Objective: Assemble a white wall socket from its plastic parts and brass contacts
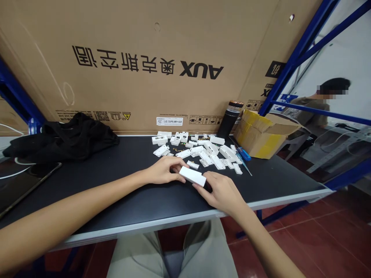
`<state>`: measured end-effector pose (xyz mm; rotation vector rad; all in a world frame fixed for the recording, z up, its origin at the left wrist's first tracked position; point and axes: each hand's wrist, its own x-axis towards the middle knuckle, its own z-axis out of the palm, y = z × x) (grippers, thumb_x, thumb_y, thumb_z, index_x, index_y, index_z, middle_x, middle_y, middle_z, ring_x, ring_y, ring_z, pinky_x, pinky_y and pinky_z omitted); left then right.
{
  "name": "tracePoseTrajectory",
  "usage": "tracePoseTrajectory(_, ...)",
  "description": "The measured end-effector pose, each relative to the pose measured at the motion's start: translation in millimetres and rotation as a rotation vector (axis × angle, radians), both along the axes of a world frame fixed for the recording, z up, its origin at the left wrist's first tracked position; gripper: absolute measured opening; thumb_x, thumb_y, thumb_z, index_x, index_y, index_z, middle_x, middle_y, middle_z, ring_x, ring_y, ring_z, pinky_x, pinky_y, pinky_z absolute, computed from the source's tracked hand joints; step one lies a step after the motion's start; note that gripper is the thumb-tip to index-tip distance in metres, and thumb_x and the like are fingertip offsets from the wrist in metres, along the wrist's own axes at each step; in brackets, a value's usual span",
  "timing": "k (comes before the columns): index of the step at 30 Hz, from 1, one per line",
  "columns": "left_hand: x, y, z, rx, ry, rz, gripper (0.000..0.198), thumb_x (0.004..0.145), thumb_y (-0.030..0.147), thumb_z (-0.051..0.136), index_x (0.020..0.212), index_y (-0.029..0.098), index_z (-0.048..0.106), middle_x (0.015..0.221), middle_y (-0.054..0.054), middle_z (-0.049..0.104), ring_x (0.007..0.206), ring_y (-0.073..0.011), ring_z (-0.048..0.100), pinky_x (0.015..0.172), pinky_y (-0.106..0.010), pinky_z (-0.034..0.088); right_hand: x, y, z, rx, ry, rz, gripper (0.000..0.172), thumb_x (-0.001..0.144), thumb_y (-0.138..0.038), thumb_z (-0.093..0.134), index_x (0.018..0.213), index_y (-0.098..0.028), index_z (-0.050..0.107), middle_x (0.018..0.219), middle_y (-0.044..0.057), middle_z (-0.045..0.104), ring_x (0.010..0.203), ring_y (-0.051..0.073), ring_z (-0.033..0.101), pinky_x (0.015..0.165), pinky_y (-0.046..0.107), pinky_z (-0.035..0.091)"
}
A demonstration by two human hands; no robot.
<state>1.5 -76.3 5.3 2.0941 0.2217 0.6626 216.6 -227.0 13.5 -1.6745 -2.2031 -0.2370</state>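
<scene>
- Grip: left hand (161,170) and right hand (222,194) are closed on opposite ends of a white plastic block (192,176), with fingers pressed against it.
- Block is held in front of the pile, over the bench (95,162); contact with the bench cannot be told.
- Step in hand is judged to be two-handed handling of the block; any next move is judged to call for the block being kept off nearby parts.
- White plastic parts (199,152) are scattered just ahead of the hands, with small brass pieces (178,150) among them.
- A blue-handled screwdriver (244,154) lies at the right of the pile, near a yellow-taped cardboard box (261,135).
- A black flask (228,119) stands at the back.
- Black cloth (60,139) is heaped at left, well apart from the hands; black bench surface shows between them.
- Grey front edge trim (145,228) runs just below the wrists.
</scene>
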Motion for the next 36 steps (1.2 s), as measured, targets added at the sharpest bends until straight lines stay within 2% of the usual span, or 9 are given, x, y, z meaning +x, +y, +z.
tracePoseTrajectory(6,-0.8,2.3,0.9,-0.026,-0.047,-0.018,0.041,0.078,0.039,0.087,0.109,0.015,0.073,0.106,-0.009,0.066,0.084,-0.0157,0.068,0.071,-0.026,0.059,-0.4,0.6,3.2,-0.051,0.022,-0.029,0.041,0.104,-0.054,0.048,0.082,-0.020,0.058,0.078,0.004,0.067,0.064,0.018,0.060,0.059,0.031,0.035)
tracePoseTrajectory(13,-3.3,-5.9,4.2,0.034,-0.103,0.071,0.037,0.078,0.034,0.088,0.108,0.016,0.078,0.090,-0.004,0.063,0.076,-0.0132,0.063,0.065,-0.022,0.056,4.3,2.1,2.8,-0.105,0.072,0.029,0.042,0.105,-0.054,0.047,0.083,-0.020,0.058,0.079,0.003,0.068,0.069,0.019,0.062,0.063,0.031,0.037)
tracePoseTrajectory(20,0.9,-9.2,2.6,0.053,-0.194,0.088,0.041,0.080,0.041,0.085,0.110,0.015,0.075,0.104,-0.010,0.068,0.078,-0.0139,0.065,0.070,-0.027,0.059,1.8,4.5,5.8,-0.132,0.159,-0.003,0.030,0.103,-0.046,0.052,0.086,-0.022,0.056,0.084,0.002,0.068,0.069,0.017,0.062,0.061,0.030,0.039)
tracePoseTrajectory(23,1.7,-10.8,6.0,0.087,-0.225,0.092,0.040,0.080,0.040,0.086,0.109,0.015,0.075,0.101,-0.010,0.071,0.074,-0.0127,0.062,0.068,-0.026,0.056,0.5,3.9,4.4,-0.075,0.138,-0.072,0.026,0.098,-0.047,0.060,0.092,-0.022,0.054,0.087,0.003,0.067,0.070,0.018,0.062,0.060,0.030,0.040)
tracePoseTrajectory(26,1.3,-16.0,10.7,0.147,-0.261,0.101,0.041,0.074,0.037,0.092,0.104,0.015,0.076,0.087,-0.006,0.071,0.068,-0.0120,0.057,0.065,-0.026,0.051,0.4,2.6,2.1,0.045,0.113,-0.095,0.030,0.092,-0.048,0.067,0.097,-0.022,0.052,0.088,0.003,0.065,0.074,0.020,0.062,0.061,0.030,0.042)
tracePoseTrajectory(31,2.1,-28.7,13.1,0.336,-0.344,0.066,0.039,0.072,0.035,0.093,0.104,0.017,0.077,0.088,-0.007,0.075,0.069,-0.0132,0.057,0.064,-0.027,0.050,-0.7,1.3,1.6,0.180,0.024,0.072,0.029,0.095,-0.047,0.064,0.096,-0.020,0.056,0.089,0.005,0.063,0.075,0.019,0.060,0.064,0.030,0.042)
tracePoseTrajectory(36,4.1,-35.9,13.3,0.372,-0.352,0.020,0.037,0.075,0.038,0.091,0.104,0.019,0.076,0.088,-0.008,0.077,0.077,-0.0183,0.068,0.072,-0.031,0.055,-4.8,0.3,3.6,0.255,-0.087,0.173,0.038,0.100,-0.054,0.054,0.084,-0.019,0.059,0.078,0.003,0.058,0.066,0.017,0.054,0.060,0.030,0.037)
